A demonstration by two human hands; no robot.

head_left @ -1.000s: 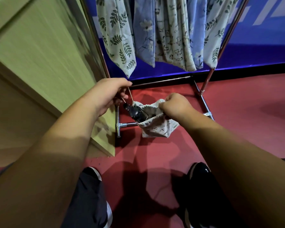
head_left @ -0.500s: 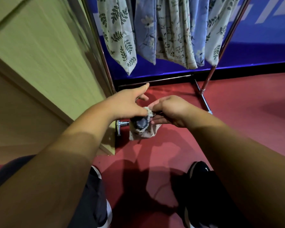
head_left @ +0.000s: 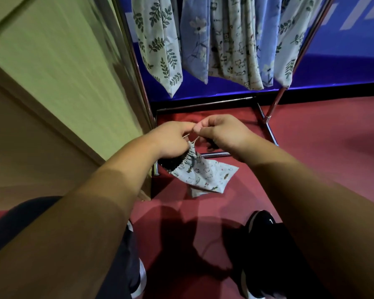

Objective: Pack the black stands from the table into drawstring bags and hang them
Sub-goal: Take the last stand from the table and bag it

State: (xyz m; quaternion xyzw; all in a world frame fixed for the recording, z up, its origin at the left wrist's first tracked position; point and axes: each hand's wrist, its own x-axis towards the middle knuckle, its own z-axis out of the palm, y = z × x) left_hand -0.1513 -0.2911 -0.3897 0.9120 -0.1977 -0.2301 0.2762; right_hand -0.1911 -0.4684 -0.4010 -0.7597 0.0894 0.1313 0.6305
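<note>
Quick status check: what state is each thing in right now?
bag: mouth gathered but not fully closed, held off the floor
stand: inside the bag, dark top showing at the mouth
drawstring: taut, one end in each hand
left hand: pinches the drawstring
right hand: pinches the drawstring
hung bags: hanging from the rack

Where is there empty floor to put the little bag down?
The red floor right of the rack's foot bar is bare. So is the patch between the bag and the shoe. It is crowded at left, where the rack post meets the wooden board.
</note>
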